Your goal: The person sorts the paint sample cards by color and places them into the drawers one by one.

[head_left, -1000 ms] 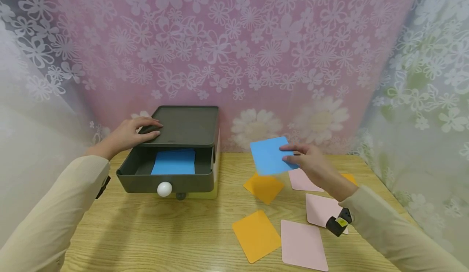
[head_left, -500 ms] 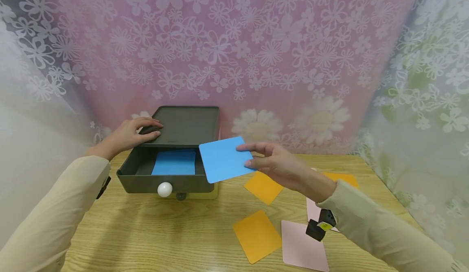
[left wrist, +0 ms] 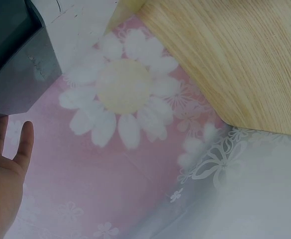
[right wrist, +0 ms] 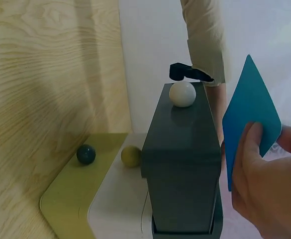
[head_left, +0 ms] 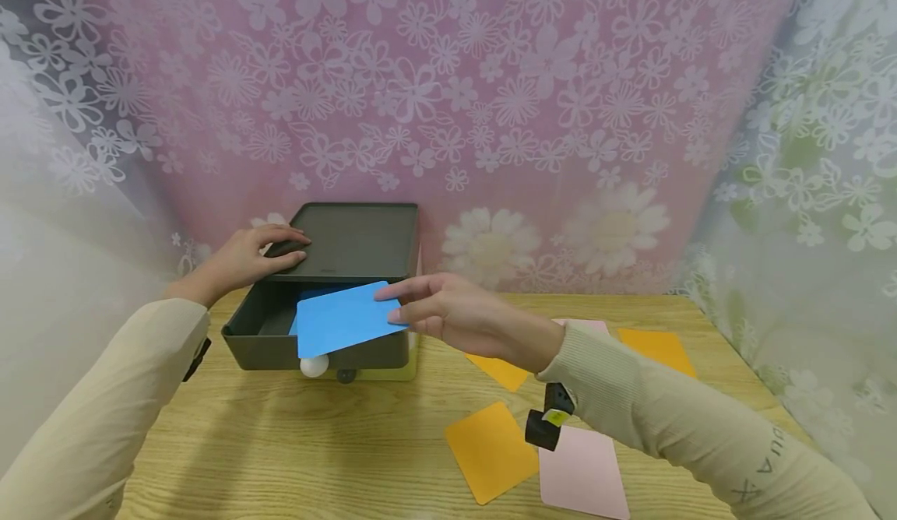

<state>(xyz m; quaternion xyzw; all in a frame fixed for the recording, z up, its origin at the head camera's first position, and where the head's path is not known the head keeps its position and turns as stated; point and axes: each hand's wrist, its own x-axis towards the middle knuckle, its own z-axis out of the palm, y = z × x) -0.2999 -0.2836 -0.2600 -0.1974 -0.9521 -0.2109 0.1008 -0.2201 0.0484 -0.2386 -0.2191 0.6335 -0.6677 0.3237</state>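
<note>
A blue square card (head_left: 343, 320) is pinched between the thumb and fingers of my right hand (head_left: 455, 314), tilted above the pulled-out dark grey drawer (head_left: 255, 321). Part of another blue card (head_left: 306, 294) shows beneath it inside the drawer; the held card hides the rest. My left hand (head_left: 245, 255) rests on the left edge of the drawer unit's dark top (head_left: 360, 236). In the right wrist view the card (right wrist: 249, 109) is seen from its side beside the drawer, with a white round knob (right wrist: 182, 94) on the front.
Orange cards (head_left: 492, 454) and pink cards (head_left: 583, 469) lie on the wooden table (head_left: 294, 450) to the right. Below the pulled-out drawer are a white drawer (right wrist: 118, 199) and a yellow-green one (right wrist: 73, 184), both pushed in. A flowered curtain (head_left: 476, 115) hangs behind.
My right hand has carried the blue card leftward from above the orange and pink cards to over the drawer. My left hand has stayed on the unit's top.
</note>
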